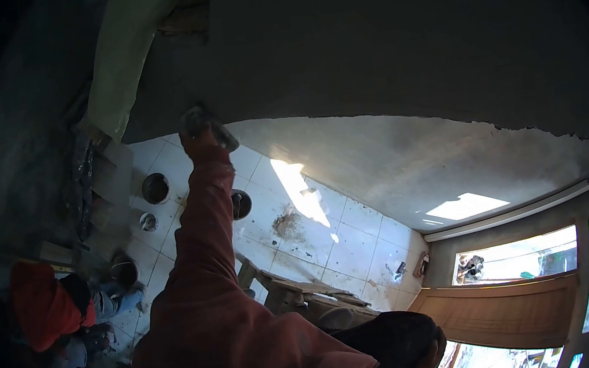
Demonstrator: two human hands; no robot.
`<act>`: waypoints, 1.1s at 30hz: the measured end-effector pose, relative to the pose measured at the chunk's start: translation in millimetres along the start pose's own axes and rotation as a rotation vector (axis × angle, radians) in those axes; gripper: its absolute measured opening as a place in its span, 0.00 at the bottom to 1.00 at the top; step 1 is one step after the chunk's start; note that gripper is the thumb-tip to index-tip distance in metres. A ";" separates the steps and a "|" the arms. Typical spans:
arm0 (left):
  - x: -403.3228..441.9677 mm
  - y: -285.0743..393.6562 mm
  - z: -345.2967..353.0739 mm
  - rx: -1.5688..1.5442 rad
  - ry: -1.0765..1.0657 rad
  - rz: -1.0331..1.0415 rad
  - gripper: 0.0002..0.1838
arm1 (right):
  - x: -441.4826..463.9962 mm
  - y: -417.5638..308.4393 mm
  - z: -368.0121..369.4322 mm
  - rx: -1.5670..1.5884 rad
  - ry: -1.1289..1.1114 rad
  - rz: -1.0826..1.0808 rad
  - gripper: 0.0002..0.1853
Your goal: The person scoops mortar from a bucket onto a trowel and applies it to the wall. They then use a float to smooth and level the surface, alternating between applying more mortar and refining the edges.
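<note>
The left hand (198, 145), at the end of a dusty red sleeve (202, 218), was closed around a grey, flat-looking hand tool (228, 139), held against or just in front of a smooth, dark grey, damp-looking plaster coat (381, 48). Its side was judged from the jacket; no right hand could be made out, so its state could not be told.

Too hard a press or a tilted tool edge might have gouged the coat, or pulled lumps from its ragged lower border above the paler grey wall (375, 141). A loosened grip could have dropped the tool toward the white tiled floor (349, 232), where round dark buckets (155, 188) stood; a person in an orange-red top (40, 304) was down at the left. Overreaching seemed a further risk, since the arm was nearly straight.

The tool's face and its contact were lost in shadow. The sleeve partly covered one bucket, rough brown boards (298, 293) ran behind the body, and a pale cream sheet (117, 73) was cut off above.
</note>
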State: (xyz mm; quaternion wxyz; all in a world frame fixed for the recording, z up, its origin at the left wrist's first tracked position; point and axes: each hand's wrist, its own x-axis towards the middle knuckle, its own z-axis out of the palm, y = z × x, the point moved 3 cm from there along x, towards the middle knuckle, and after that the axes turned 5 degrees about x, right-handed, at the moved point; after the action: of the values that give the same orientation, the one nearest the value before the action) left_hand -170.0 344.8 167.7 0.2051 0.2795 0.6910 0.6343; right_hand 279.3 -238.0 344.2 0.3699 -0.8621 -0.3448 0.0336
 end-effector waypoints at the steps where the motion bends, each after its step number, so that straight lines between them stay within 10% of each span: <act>1: -2.4 1.8 -8.7 -0.157 -0.057 -0.224 0.26 | 2.8 -0.3 0.4 0.004 0.003 -0.009 0.23; 3: -7.2 -5.8 -22.9 -0.172 -0.140 -0.403 0.18 | 8.2 -1.2 6.7 0.019 0.013 -0.022 0.23; 7: 5.1 -30.2 -5.9 -0.349 0.004 -0.042 0.22 | 2.9 -1.5 3.7 0.009 0.021 -0.011 0.23; 12: -101.9 120.6 0.0 -0.590 -0.411 0.171 0.24 | 0.6 -10.9 8.9 0.020 0.024 -0.011 0.23; 15: -221.4 205.0 -35.5 -0.564 -1.009 0.393 0.22 | -1.2 -16.8 7.8 0.017 0.019 -0.013 0.23; 20: -353.8 182.1 -68.1 -1.162 -1.541 -0.619 0.23 | -5.9 -78.6 7.4 -0.390 0.141 -0.233 0.19; 23: -374.0 197.9 -93.7 -1.224 -1.522 -1.021 0.24 | 11.9 -130.7 43.3 -0.102 -0.082 -0.325 0.22; 25: -376.5 202.8 -105.8 -1.208 -1.482 -1.246 0.24 | 15.1 -168.4 74.2 0.300 -0.438 0.028 0.21; 27: -364.6 202.5 -104.9 -0.820 -1.623 -0.286 0.22 | 15.7 -181.3 108.5 0.848 -0.373 -0.077 0.19; 30: -350.7 202.4 -90.4 -1.285 -1.438 -0.438 0.20 | 36.4 -222.5 138.3 1.494 -0.251 0.052 0.15; 33: -333.4 212.1 -99.6 -1.388 -1.437 -0.561 0.22 | 45.3 -246.7 161.3 1.348 -0.357 -0.183 0.14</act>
State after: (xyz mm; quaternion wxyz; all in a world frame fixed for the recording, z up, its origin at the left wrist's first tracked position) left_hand 46.5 61.7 365.3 0.8249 0.2413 -0.0712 0.5062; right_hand 122.7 9.8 399.3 0.7626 -0.3937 -0.3755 0.3499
